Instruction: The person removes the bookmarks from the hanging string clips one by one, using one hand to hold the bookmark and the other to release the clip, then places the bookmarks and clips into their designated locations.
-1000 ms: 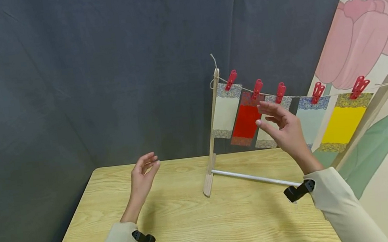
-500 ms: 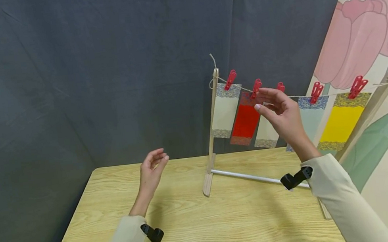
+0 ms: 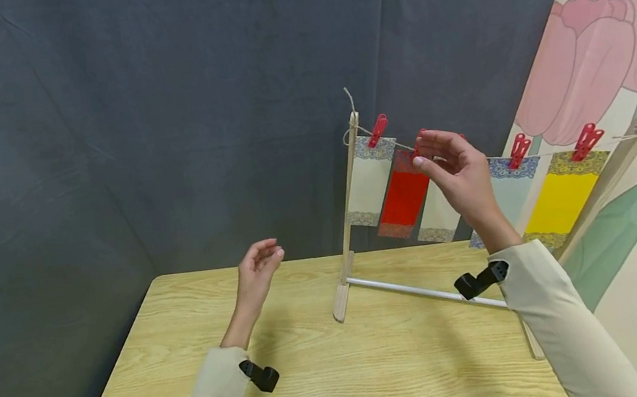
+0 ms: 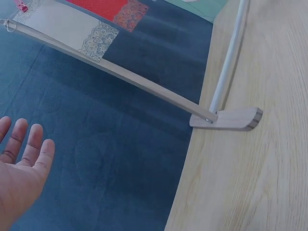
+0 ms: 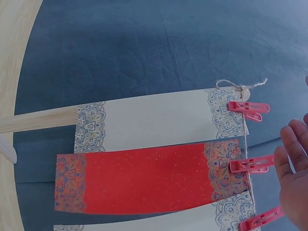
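On string: five cards, five red pegs; right hand and left hand loose, empty.

**Materials and finishes as observed**

Table: pale wood-grain top, smooth, glossy enough to throw a glare spot. Stand post: bare light wood, matt. Base rod: smooth, white, slight sheen. Line: rough fibrous twine. Pegs: red plastic, smooth. Cards: matt printed paper. Backdrop: dark matt cloth, creased. Sleeves: beige cloth.
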Demonstrator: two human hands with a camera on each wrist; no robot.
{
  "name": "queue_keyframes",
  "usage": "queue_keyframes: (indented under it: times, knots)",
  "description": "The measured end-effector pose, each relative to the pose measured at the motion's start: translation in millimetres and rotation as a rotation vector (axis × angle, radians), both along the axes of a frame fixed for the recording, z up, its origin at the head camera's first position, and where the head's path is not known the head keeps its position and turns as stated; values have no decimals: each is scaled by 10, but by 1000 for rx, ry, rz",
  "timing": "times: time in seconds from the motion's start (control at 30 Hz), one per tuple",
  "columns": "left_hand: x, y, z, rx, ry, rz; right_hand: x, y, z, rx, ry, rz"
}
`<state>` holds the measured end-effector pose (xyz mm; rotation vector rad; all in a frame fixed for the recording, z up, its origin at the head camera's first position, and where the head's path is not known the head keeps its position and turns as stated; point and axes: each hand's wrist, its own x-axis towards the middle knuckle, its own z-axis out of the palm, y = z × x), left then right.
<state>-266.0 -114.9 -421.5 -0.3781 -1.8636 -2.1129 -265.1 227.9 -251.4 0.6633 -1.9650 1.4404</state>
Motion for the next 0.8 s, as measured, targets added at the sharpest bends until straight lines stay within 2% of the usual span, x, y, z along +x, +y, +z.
queue_keyframes:
  times: [0.23, 0.43, 0.6, 0.7, 0.8]
  knots:
    - [-24, 97, 32, 16, -5, -19, -22, -26, 60, 1, -29, -23]
    - [-56, 176, 41, 15, -38, -50, -43, -36, 102, 13, -54, -40]
    - [25, 222, 174, -28, -52, -72, -60, -60, 146, 11, -64, -48]
    - [92, 238, 265, -74, -43, -61, -80, -80, 184, 23, -60, -51]
    - [106, 244, 298, -112, -28, -53, -103, -94, 222, 41, -55, -61]
